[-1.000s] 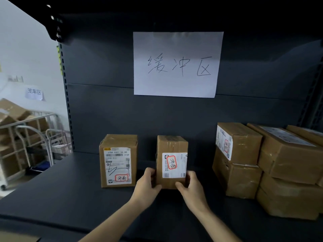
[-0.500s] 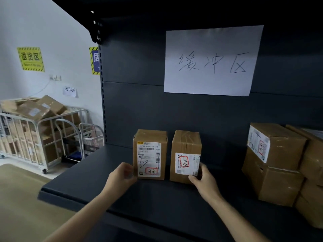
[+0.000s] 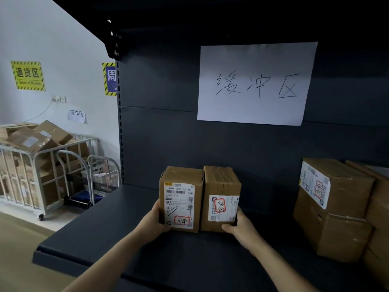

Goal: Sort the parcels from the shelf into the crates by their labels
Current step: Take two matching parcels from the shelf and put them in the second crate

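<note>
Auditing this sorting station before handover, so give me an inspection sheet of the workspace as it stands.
Surface: dark shelf, carrying the parcels.
Job's things: left parcel and right parcel upright, touching, labels facing out; stacked parcels at the shelf's right end.
Clutter: nothing seen.
Hands: left hand grips the left parcel's side; right hand grips the right parcel's lower corner.
Cables: thin wire below wall socket.
Surroundings: paper sign on the back panel; cage trolley full of cartons.

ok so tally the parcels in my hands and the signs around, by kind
Parcels held: 2, the left parcel in the left hand, the right parcel in the right hand
White paper sheets: 2, the large sheet on the shelf back, the small note on the wall
Yellow sign: 1
Blue sign: 1
Total: 6
</note>
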The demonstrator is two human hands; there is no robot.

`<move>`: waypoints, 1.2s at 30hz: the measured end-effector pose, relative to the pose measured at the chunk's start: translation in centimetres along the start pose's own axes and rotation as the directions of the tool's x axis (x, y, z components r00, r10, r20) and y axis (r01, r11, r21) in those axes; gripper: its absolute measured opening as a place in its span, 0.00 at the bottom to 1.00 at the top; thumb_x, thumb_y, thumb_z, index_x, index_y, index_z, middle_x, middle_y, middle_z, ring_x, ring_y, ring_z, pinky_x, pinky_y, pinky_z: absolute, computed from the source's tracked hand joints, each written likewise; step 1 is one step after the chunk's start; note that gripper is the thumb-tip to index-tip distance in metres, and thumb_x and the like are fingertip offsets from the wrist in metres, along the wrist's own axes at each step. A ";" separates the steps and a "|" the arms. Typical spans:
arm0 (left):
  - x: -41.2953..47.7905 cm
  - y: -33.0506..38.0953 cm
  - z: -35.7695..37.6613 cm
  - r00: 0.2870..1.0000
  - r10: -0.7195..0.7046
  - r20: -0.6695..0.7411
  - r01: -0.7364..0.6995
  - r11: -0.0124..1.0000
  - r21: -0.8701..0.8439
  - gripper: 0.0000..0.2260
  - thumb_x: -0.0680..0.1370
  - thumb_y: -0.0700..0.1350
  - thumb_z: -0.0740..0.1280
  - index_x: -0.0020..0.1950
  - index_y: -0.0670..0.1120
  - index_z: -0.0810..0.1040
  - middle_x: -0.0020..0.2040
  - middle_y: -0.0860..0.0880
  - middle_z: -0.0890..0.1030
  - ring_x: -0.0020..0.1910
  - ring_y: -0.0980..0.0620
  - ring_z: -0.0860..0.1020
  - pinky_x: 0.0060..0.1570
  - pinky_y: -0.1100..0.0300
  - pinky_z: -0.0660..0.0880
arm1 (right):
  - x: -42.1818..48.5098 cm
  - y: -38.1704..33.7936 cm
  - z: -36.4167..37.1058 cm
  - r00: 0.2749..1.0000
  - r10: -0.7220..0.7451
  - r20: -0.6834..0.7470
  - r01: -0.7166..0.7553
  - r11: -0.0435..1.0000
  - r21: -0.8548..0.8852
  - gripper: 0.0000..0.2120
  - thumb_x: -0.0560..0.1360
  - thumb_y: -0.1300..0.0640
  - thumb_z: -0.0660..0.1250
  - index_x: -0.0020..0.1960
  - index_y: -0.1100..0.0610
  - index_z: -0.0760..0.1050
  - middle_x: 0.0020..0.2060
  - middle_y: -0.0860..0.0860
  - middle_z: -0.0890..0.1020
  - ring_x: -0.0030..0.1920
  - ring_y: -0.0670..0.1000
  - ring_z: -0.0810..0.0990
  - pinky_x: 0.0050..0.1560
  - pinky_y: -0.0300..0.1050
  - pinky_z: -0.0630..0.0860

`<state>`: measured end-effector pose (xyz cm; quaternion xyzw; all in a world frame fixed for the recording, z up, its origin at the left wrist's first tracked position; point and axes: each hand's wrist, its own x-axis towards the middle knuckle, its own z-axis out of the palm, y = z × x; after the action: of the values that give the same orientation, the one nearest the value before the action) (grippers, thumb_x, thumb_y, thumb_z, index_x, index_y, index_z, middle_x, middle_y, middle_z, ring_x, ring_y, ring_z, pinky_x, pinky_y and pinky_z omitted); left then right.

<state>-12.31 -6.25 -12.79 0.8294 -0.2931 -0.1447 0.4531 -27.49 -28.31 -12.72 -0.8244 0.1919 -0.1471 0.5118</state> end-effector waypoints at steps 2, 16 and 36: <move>0.2 0.1 0.3 1.000 0.001 -0.023 -0.001 0.999 -0.036 0.35 0.69 0.35 0.70 0.72 0.50 0.59 0.55 0.56 0.75 0.60 0.51 0.74 0.64 0.52 0.71 | 0.1 -0.1 0.1 1.000 0.000 -0.013 0.000 1.000 0.015 0.30 0.73 0.66 0.67 0.71 0.51 0.61 0.55 0.41 0.74 0.53 0.38 0.70 0.50 0.28 0.67; -3.6 4.4 -0.5 0.987 0.138 -0.077 -0.154 0.947 -0.281 0.14 0.75 0.34 0.67 0.58 0.47 0.75 0.51 0.52 0.82 0.52 0.52 0.80 0.53 0.62 0.75 | -3.0 -2.4 -3.6 0.988 -0.067 -0.140 0.081 0.992 0.098 0.21 0.75 0.48 0.65 0.66 0.48 0.67 0.54 0.41 0.76 0.56 0.42 0.73 0.54 0.39 0.68; -10.1 6.8 1.7 0.970 0.074 -0.233 -0.151 0.930 -0.334 0.16 0.75 0.43 0.68 0.52 0.64 0.73 0.45 0.61 0.83 0.48 0.61 0.80 0.48 0.67 0.74 | -7.4 -2.8 -4.3 0.987 -0.151 -0.056 0.158 0.975 0.156 0.24 0.77 0.46 0.61 0.71 0.46 0.61 0.57 0.41 0.72 0.56 0.41 0.69 0.57 0.40 0.65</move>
<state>-23.58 -3.99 -8.31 0.7282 -0.2588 -0.0769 0.6300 -35.48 -27.10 -8.66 -0.7897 0.1261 -0.2195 0.5589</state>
